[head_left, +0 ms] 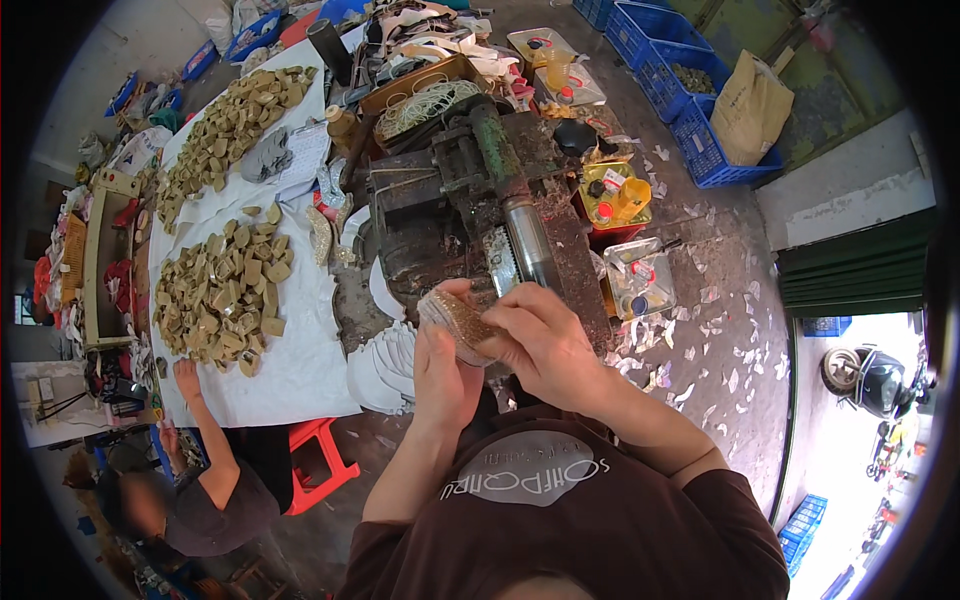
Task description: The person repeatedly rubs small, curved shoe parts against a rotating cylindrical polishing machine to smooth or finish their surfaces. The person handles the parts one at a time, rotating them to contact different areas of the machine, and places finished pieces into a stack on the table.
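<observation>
Close in front of my chest, I hold a small stack of curved, glittery gold-brown pieces (458, 318) with pale edges. My left hand (442, 375) is closed around its left side, the thumb laid along it. From the right, my right hand (548, 345) pinches the stack's edge between thumb and bent fingers. Just beyond my hands stands a worn, greasy machine (430, 235) with a shiny metal roller (530, 240). White curved pieces (383, 365) lie fanned in a pile to the left of my left hand. Similar glittery pieces (320, 236) rest further left.
Heaps of small tan blocks (225, 295) cover a white-sheeted table (310, 385) at left, where a co-worker (225, 500) sits near a red stool (318, 465). Oil cans (640, 280) stand right of the machine. Blue crates (700, 140) line the far right; scraps litter the floor.
</observation>
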Tool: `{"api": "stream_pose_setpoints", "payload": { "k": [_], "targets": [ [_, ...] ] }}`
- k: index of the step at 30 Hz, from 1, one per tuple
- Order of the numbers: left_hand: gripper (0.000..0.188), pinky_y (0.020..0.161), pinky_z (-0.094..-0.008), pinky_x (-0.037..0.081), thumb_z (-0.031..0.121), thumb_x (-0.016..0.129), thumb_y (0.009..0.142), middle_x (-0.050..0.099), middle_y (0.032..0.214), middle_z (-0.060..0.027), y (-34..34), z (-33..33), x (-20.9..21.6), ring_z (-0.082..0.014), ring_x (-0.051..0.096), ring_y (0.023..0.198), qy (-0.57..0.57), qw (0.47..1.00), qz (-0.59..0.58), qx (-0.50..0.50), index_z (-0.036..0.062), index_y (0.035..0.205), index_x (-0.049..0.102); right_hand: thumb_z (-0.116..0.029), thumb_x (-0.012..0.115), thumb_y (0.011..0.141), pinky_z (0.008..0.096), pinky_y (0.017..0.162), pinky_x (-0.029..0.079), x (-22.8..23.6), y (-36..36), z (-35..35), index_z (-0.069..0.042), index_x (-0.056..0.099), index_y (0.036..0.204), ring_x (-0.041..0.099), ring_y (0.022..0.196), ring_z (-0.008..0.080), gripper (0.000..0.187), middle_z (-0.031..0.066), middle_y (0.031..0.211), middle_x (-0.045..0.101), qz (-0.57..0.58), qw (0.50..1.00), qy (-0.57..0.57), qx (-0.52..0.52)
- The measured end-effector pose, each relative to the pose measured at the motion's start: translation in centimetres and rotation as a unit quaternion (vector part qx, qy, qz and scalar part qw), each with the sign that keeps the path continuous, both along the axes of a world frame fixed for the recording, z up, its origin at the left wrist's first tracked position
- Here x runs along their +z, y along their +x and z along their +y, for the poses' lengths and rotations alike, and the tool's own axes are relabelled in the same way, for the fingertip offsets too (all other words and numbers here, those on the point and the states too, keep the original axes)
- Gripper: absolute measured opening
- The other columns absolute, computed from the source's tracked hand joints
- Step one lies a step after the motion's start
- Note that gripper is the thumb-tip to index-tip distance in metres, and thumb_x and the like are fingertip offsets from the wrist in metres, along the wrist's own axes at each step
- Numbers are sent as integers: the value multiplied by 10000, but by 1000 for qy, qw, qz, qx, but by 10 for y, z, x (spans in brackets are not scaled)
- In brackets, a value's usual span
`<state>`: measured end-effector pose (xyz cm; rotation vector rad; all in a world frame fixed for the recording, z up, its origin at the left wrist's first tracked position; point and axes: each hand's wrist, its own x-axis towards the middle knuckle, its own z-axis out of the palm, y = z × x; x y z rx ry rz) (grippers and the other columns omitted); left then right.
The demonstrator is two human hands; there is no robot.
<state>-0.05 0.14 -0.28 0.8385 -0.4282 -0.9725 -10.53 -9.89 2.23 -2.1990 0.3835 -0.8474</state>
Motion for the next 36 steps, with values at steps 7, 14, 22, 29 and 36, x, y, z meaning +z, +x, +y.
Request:
{"api": "stream_pose_setpoints", "payload": {
  "k": [7,14,22,29,36],
  "targets": [
    [580,910,-296,389,496,466,951,451,1084,-24,-3,2,0,-123,461,1034,-1,999,27,-30,31,1292,406,-52,661,818,368,669,501,9,-5,-2,3,615,976,605,783,311,173,130,919,574,53,992,79,86],
    [541,938,-341,399,516,375,974,504,1116,-30,-5,2,-3,-162,489,1074,4,998,55,-41,68,1270,444,0,607,842,366,652,471,2,-5,-6,16,599,965,596,777,313,124,140,886,573,48,980,169,98],
    [551,935,-353,415,533,335,976,518,1124,-40,-3,2,-8,-175,507,1075,-11,994,96,-50,74,1258,453,-5,584,852,379,692,451,9,-5,-12,9,577,904,573,794,313,55,120,846,570,74,970,193,131],
    [452,866,-306,430,315,586,916,488,1058,-23,-1,-5,-1,-136,513,988,48,994,83,-57,40,1241,436,-6,565,857,399,708,425,2,-2,-10,-7,558,870,509,803,307,14,115,845,544,72,985,114,105],
    [455,962,-348,438,195,516,940,557,1148,-94,8,1,-8,-205,535,1110,-47,988,143,-36,26,1345,397,2,548,861,415,831,413,7,-5,-5,-13,534,933,540,940,321,75,138,995,570,-14,975,209,79]
  ]
}}
